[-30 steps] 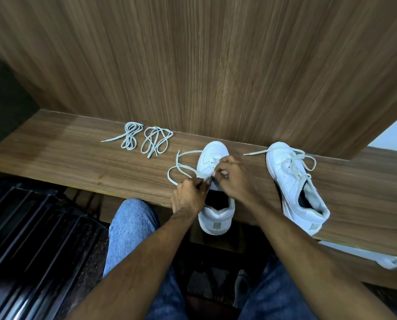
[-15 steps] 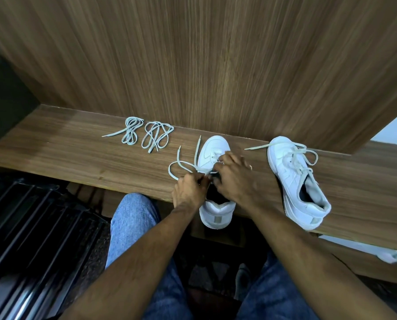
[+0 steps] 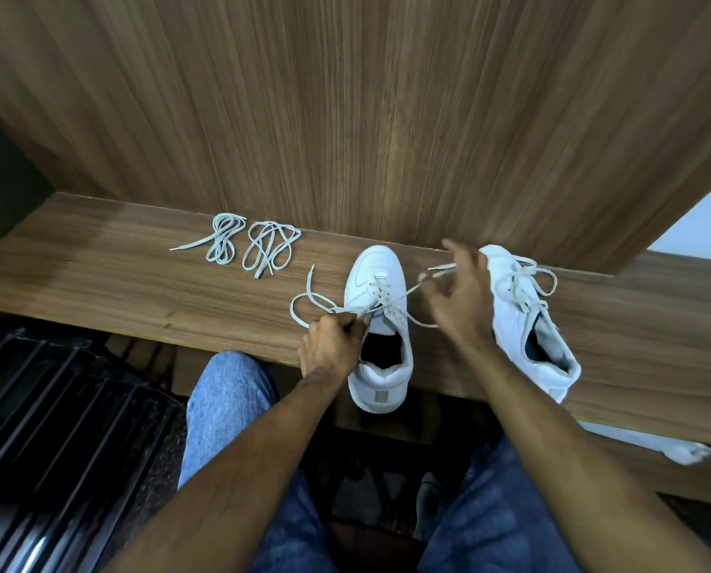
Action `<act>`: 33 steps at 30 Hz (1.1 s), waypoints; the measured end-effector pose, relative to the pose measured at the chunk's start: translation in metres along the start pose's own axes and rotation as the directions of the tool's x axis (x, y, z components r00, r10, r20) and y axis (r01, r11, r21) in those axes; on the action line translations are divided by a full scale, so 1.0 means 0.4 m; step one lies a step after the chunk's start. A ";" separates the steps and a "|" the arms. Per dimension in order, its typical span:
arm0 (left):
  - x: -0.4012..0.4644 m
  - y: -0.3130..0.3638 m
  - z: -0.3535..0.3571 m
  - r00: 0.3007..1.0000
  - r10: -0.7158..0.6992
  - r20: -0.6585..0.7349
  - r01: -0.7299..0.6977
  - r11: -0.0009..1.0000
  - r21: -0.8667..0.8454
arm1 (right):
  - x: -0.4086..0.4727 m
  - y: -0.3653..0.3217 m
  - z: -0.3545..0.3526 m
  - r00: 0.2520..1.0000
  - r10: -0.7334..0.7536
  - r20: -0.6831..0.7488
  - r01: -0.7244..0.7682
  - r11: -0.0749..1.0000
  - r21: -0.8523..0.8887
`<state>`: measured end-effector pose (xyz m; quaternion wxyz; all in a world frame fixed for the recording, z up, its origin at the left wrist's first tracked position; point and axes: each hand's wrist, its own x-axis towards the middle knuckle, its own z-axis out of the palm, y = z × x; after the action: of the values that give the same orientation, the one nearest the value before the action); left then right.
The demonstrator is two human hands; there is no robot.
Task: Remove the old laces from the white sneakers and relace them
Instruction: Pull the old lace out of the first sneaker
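A white sneaker (image 3: 380,320) stands on a wooden shelf (image 3: 118,279), toe pointing to the far side and heel hanging just over the near edge. The left hand (image 3: 331,345) rests against the sneaker's left side by the collar, its fingers curled together in a fist that pinches the lace (image 3: 391,301) just left of the tongue. Left of that fist, the lace's free end loops out over the shelf and finishes in a tip pointing far. From the pinch, the lace runs taut across the eyelets and up to the right hand (image 3: 463,299), raised to the right of the sneaker. That hand's fingers are loosely spread and blurred; the lace passes by the thumb and forefinger, yet whether they actually pinch it I cannot tell, and a slack loop hangs near the palm. The second sneaker (image 3: 527,324) lies just right of the right hand, angled, already laced. Two bundles of loose laces (image 3: 246,246) lie side by side to the far left on the shelf, well apart from both hands. Blue jeans (image 3: 225,411) show at the near edge.
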<state>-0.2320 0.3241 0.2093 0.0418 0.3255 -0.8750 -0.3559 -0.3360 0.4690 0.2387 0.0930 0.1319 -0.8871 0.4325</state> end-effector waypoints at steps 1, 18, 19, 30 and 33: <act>0.001 0.000 0.001 1.000 -0.001 -0.003 0.001 1.000 0.014 | -0.011 -0.003 0.014 0.990 -0.112 0.091 0.120 0.988 -0.093; 0.003 -0.002 -0.008 0.999 0.031 -0.013 -0.031 1.000 -0.001 | 0.068 -0.022 -0.037 0.963 0.179 -0.201 -0.110 0.944 0.312; 0.002 -0.001 -0.008 0.999 0.030 -0.014 -0.030 1.000 -0.003 | 0.074 -0.019 -0.046 0.973 0.171 -0.156 -0.131 0.963 0.237; 0.028 0.008 -0.015 0.999 -0.044 0.028 0.045 0.998 -0.053 | -0.082 -0.017 0.076 0.945 0.004 0.327 0.132 0.910 -0.392; 0.055 -0.015 -0.018 0.988 -0.097 0.118 0.126 0.953 -0.274 | -0.067 0.004 0.072 0.936 0.243 0.254 -0.215 0.967 -0.134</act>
<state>-0.2438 0.3036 0.2071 0.0223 0.3464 -0.7968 -0.4945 -0.3124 0.4512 0.2126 -0.0725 0.0799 -0.9221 0.3715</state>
